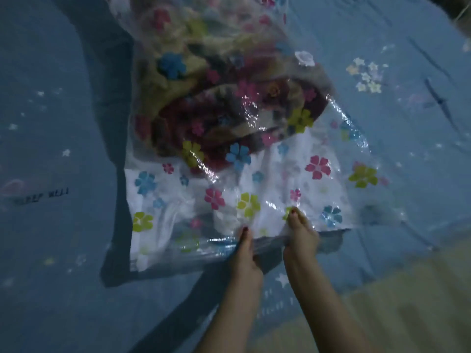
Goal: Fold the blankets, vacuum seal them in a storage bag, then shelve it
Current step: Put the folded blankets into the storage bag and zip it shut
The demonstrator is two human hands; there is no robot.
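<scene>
The storage bag (229, 189), clear plastic printed with coloured flowers, lay flat on the blue bedsheet (63, 225) with the folded blankets (216, 103) already pushed deep inside, towards its far end, and a white valve (304, 58) sat on its upper face near the right edge. Both hands worked side by side at the near, open edge: the left hand (246, 253) pinched the mouth strip between thumb and curled fingers, and the right hand (300, 238) gripped the plastic just beside it, thumb on top. The step in hand looked like closing the zip seal (193, 253) (the picture was dim and blurred, so whether any stretch was already shut could not be told). To do it well, the two layers would need lining up flat, with wrinkles smoothed away from the strip, then firm pinching run steadily along the whole edge, corner to corner. Any gap or trapped fold would probably leak air once vacuuming began.
</scene>
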